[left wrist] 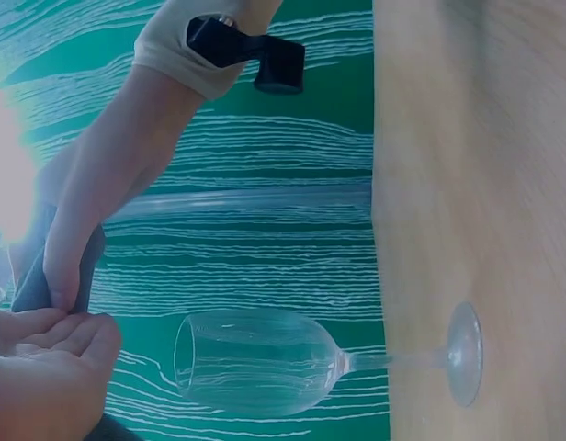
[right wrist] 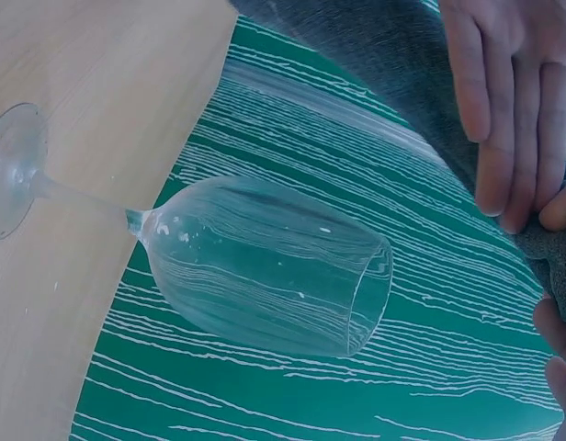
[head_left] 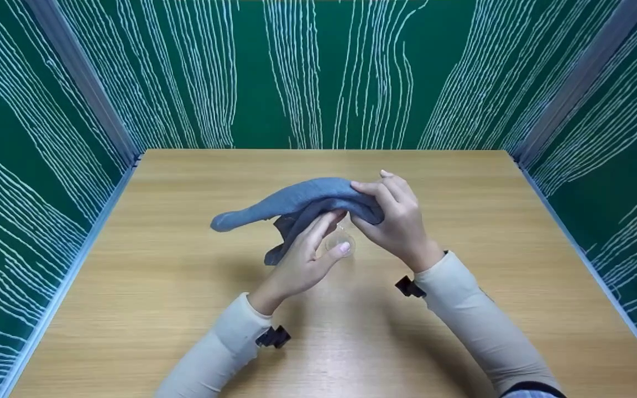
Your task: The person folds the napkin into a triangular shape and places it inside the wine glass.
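Note:
A grey-blue cloth (head_left: 296,202) is bunched above the table, one long end sticking out to the left and another part hanging down. My right hand (head_left: 398,218) pinches its right end between thumb and fingers. My left hand (head_left: 302,265) has its fingers extended, their tips against the cloth's underside. Under the hands stands a clear wine glass (left wrist: 255,363), upright on its foot; its bowl (right wrist: 265,266) looks bare, with small bright spots on it. In the head view the glass shows only partly behind the left thumb. A clear curved edge at the left wrist view's border is too cropped to identify.
The light wooden table (head_left: 186,309) carries the glass near its middle. Green walls (head_left: 252,83) with white wavy lines rise at the back and both sides, with grey posts (head_left: 86,83) in the corners. Small black devices (head_left: 274,336) sit on both wrists.

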Action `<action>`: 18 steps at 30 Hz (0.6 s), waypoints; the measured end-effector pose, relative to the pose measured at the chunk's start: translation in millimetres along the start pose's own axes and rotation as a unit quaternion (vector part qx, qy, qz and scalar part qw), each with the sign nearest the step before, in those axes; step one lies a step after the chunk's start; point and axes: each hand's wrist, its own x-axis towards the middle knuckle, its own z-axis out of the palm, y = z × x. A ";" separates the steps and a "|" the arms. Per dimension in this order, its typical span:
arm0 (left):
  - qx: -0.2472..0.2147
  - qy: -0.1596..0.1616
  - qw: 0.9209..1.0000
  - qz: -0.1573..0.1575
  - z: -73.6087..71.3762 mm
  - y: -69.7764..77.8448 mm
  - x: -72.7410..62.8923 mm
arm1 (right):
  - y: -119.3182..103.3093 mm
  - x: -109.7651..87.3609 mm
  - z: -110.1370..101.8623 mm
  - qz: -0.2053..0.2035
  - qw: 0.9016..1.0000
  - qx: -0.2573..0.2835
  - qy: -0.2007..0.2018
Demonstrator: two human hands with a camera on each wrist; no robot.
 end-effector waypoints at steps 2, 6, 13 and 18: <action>-0.001 0.008 1.000 0.000 1.1 0.0 0.7 | 0.6 -1.2 0.7 0.000 1.000 0.006 0.001; -0.005 0.041 0.999 -0.003 2.7 -0.6 3.7 | 3.0 -2.8 2.7 0.005 1.000 0.024 -0.009; -0.077 0.127 0.989 -0.014 8.8 -4.2 11.6 | 2.4 -5.0 7.3 0.013 0.999 0.045 0.000; -0.105 0.140 0.984 -0.030 9.0 -2.9 16.4 | 3.4 -7.2 9.5 0.021 0.998 0.053 0.022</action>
